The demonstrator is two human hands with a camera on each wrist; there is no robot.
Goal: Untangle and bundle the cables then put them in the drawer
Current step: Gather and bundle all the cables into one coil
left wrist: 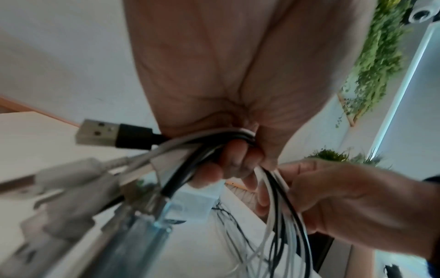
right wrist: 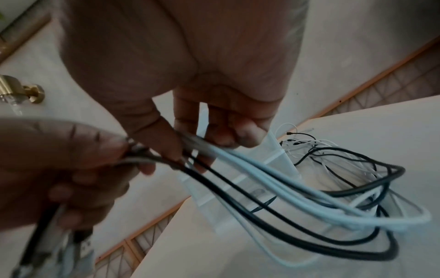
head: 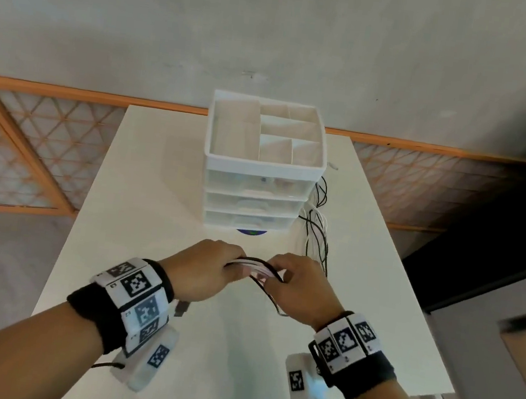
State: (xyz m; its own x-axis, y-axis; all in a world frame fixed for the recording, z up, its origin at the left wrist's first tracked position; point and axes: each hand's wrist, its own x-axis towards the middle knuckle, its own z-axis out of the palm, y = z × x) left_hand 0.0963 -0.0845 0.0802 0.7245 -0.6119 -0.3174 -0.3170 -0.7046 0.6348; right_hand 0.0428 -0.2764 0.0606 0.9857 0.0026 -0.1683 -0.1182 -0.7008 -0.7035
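Both hands meet over the middle of the white table (head: 147,268), holding one bundle of black and white cables (head: 258,268). My left hand (head: 210,269) grips the bundle near its plugs; a black USB plug (left wrist: 114,135) and several white plugs stick out past the fist. My right hand (head: 297,286) pinches the looped strands (right wrist: 297,190) between thumb and fingers, and the loops hang off to its right. A white drawer unit (head: 257,195) with three shut translucent drawers stands behind the hands. More loose black and white cables (head: 316,225) lie at its right side.
The drawer unit's top is an open tray (head: 214,157) with dividers. A small blue disc (head: 251,232) peeks from under the unit's front. The table's back edge meets a wall with an orange-framed lattice panel (head: 29,150).
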